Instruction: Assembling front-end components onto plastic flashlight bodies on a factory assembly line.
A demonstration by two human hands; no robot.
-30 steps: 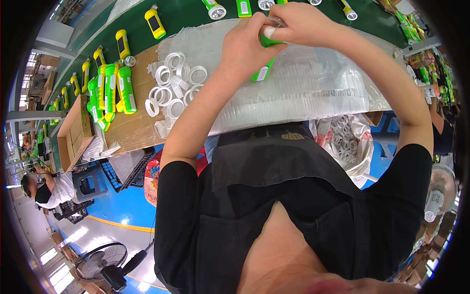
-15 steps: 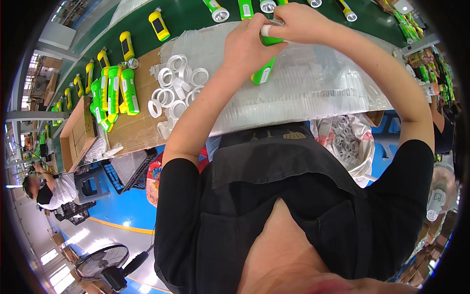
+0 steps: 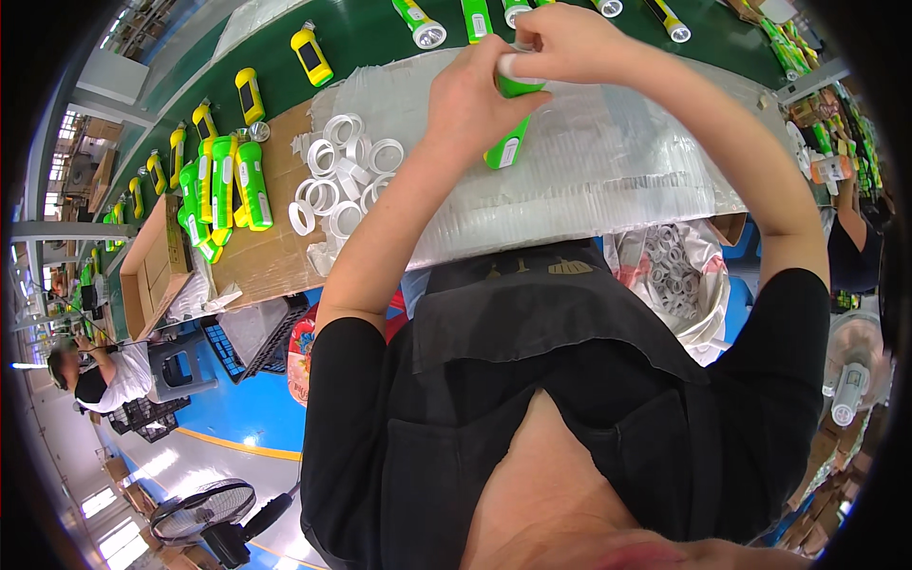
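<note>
A green flashlight [image 3: 508,150] is tilted over the plastic-covered work surface, with its head end away from me. My left hand [image 3: 468,100] is wrapped round its body. At the head end sits a white ring [image 3: 506,66], and the fingers of my right hand [image 3: 575,43] close on it. My fingers partly hide the head and the ring's far side. Left of my left forearm lies a loose pile of white plastic rings [image 3: 344,218]. Farther left, several green and yellow flashlights [image 3: 222,180] are heaped on the cardboard.
Beyond the work surface runs a green belt [image 3: 366,43] with spaced flashlights on it. Below the table edge hangs a white bag of rings [image 3: 676,275]. A cardboard box [image 3: 157,266] stands at the left, a fan [image 3: 214,518] lower left. Other people are at both sides.
Both hands stay together on the flashlight and ring, shifting slightly left. My right fingers have turned a little at the ring. The whole view has shifted slightly.
</note>
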